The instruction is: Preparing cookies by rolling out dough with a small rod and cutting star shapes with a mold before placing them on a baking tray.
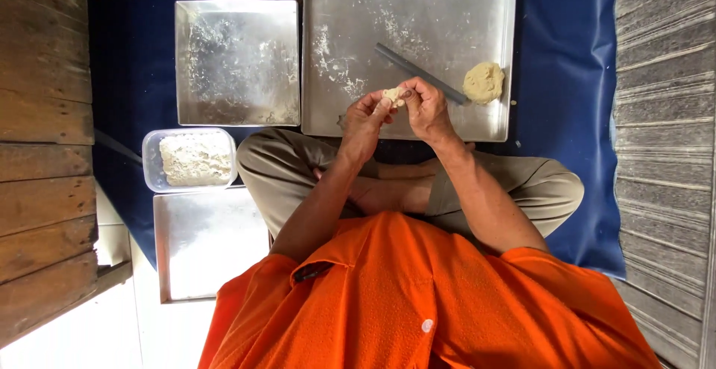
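Pinching a soft, pale dough lump [393, 96], both hands' fingers [377, 108] close around it.

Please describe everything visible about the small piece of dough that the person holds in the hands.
The small piece of dough is pale beige, soft-looking and irregular in shape. The fingertips of the left hand and right hand pinch it from both sides, so part of it is hidden. It is held in the air above the near edge of the large floured metal tray, without touching it.

A blue mat [567, 78] covers the floor (wooden planks [41, 115] alongside), daylit.
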